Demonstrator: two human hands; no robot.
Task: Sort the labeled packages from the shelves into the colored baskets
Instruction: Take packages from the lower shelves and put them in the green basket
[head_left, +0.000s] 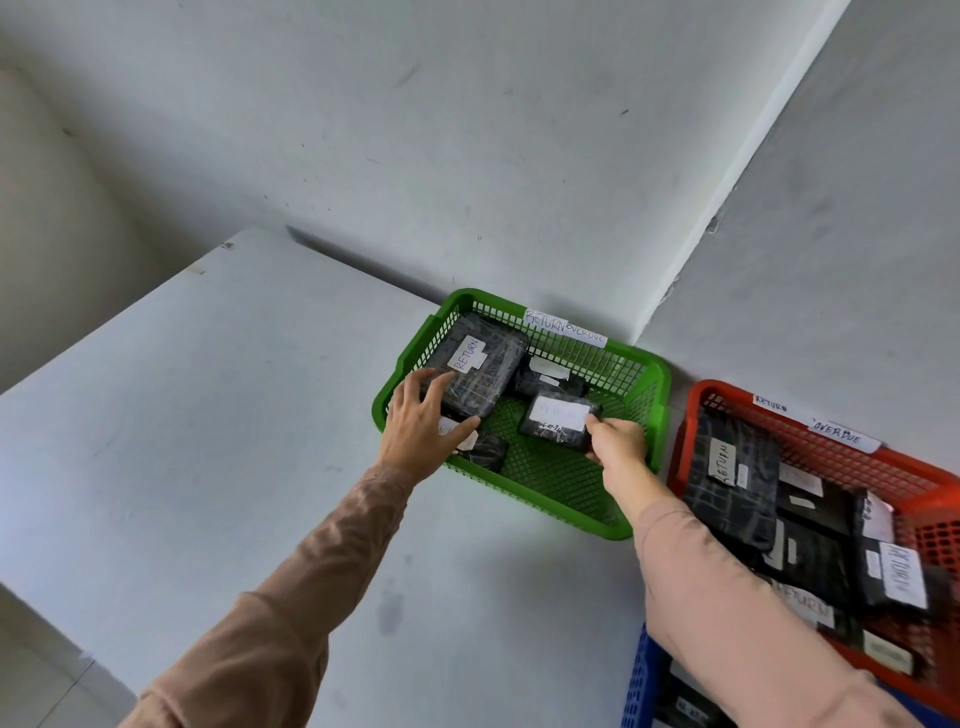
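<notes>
A green basket (644, 387) labelled RETURN OVERDUE stands on the grey surface against the wall. Inside it lie black wrapped packages with white labels. My left hand (422, 426) rests its fingers on the edge of a large RETURN package (480, 366), which leans on the basket's left wall. My right hand (615, 444) pinches the near corner of a smaller labelled package (558, 418) over the basket floor. Another small package (485, 452) lies partly under my left hand. A further one (545, 376) sits at the back.
A red basket (691, 415) with several black RETURN packages stands to the right, touching the green one. A blue basket (641, 680) shows at the bottom, partly behind my right sleeve. The grey surface (234, 415) extends left to an edge; walls meet in a corner behind.
</notes>
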